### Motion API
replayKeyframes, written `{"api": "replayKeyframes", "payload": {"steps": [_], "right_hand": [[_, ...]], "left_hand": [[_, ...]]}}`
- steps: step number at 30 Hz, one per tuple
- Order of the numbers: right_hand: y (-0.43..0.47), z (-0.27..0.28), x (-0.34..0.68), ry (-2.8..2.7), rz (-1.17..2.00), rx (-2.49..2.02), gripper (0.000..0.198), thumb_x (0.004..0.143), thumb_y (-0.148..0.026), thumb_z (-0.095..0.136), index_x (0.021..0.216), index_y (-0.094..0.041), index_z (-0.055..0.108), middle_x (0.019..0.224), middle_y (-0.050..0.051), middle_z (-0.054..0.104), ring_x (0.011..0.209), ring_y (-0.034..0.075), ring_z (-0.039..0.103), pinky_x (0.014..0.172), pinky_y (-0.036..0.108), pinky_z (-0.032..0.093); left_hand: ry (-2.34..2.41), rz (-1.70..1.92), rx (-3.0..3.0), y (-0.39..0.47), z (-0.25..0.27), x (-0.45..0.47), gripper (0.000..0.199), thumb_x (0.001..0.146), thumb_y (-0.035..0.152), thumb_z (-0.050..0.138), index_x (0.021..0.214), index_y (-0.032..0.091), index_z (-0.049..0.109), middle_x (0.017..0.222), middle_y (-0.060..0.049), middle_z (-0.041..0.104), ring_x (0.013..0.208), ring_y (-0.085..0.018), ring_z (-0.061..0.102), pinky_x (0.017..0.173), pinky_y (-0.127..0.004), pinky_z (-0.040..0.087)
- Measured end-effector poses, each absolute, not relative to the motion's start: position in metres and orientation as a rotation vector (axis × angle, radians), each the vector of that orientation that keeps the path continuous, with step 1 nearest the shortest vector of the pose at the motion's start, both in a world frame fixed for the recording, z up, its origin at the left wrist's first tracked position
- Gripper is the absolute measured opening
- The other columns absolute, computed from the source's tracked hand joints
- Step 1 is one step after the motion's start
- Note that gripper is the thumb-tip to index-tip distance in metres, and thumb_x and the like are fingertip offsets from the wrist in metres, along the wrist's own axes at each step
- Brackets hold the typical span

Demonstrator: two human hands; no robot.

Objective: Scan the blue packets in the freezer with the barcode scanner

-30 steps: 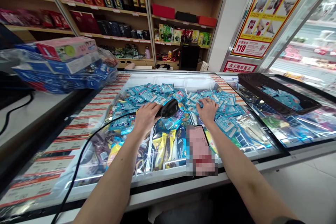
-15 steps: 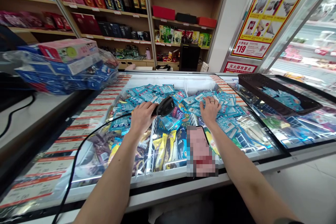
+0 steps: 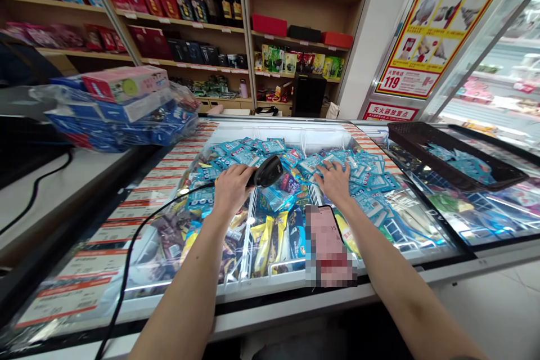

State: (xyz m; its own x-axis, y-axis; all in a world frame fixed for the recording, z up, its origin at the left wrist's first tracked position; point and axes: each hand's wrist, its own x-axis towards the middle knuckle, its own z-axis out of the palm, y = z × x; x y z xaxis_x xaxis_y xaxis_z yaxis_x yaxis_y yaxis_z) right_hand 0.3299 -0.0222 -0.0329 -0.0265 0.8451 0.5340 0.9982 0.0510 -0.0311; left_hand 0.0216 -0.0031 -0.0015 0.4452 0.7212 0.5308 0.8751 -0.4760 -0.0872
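- Two bare hands reach over the freezer (image 3: 253,326) from its near edge.
- Left hand (image 3: 233,187): fingers curled around the handle of a black scanner (image 3: 269,171), whose head sticks out to the right, toward the right hand.
- Right hand (image 3: 334,181): opened, palm down, fingers spread over the near left side of the right pile of blue packets (image 3: 371,167); whether it has hold of one, I cannot tell.
- This pile lies under and just beyond the fingertips, and runs on toward the freezer's right edge.
- Left pile of blue packets (image 3: 236,152): beyond the left hand, toward the freezer's far edge.
- Phone (image 3: 332,244): at the near edge, just left of the right forearm, its screen partly blurred.
- Black cable (image 3: 129,253): runs from the left hand to the near left corner.
- Brown basket (image 3: 407,138): well right of the right hand, with more blue packets inside.
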Motion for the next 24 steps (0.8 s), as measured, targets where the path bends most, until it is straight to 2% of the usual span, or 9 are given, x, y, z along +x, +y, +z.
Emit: {"api": "replayKeyframes", "payload": {"steps": [6,10,13,18,24], "right_hand": [[-0.019,-0.021,0.315,-2.068,-0.446,-1.786,0.037,0.092,-0.041,0.041,0.12,-0.025,0.059,0.132,0.006,0.054,0.124,0.027,0.04,0.109,0.056,0.01],[-0.007,-0.009,0.294,-2.305,-0.235,-1.679,0.043,0.09,-0.04,0.046,0.128,-0.021,0.053,0.127,0.008,0.058,0.12,0.025,0.047,0.106,0.046,0.027],[0.006,-0.005,0.276,-2.43,-0.049,-1.595,0.05,0.09,-0.04,0.046,0.134,-0.017,0.047,0.132,0.01,0.054,0.119,0.022,0.05,0.1,0.034,0.037],[0.034,-0.01,0.251,-2.435,0.016,-1.562,0.058,0.092,-0.038,0.044,0.142,-0.011,0.034,0.144,0.014,0.041,0.132,0.022,0.039,0.107,0.035,0.031],[0.064,-0.017,0.236,-2.331,0.026,-1.636,0.068,0.092,-0.043,0.042,0.146,-0.007,0.023,0.152,0.02,0.022,0.139,0.026,0.026,0.108,0.039,0.029]], "left_hand": [[-1.385,-0.636,-2.338,-0.004,0.002,0.015,0.037,0.077,0.028,0.061,0.113,0.025,0.056,0.102,-0.006,0.063,0.098,-0.027,0.054,0.081,-0.038,0.037],[-1.4,-0.69,-2.3,-0.006,0.004,0.008,0.034,0.079,0.027,0.059,0.113,0.028,0.056,0.1,-0.005,0.064,0.098,-0.026,0.054,0.088,-0.042,0.033],[-1.424,-0.712,-2.282,-0.006,0.003,0.004,0.034,0.079,0.028,0.059,0.113,0.027,0.057,0.1,-0.005,0.064,0.097,-0.026,0.055,0.089,-0.042,0.032],[-1.43,-0.703,-2.302,-0.009,0.004,0.001,0.035,0.077,0.026,0.06,0.112,0.027,0.056,0.102,-0.006,0.064,0.099,-0.026,0.055,0.09,-0.043,0.032],[-1.475,-0.702,-2.315,-0.01,0.008,-0.001,0.037,0.075,0.023,0.06,0.112,0.027,0.056,0.103,-0.007,0.064,0.1,-0.027,0.055,0.09,-0.043,0.033]]}}
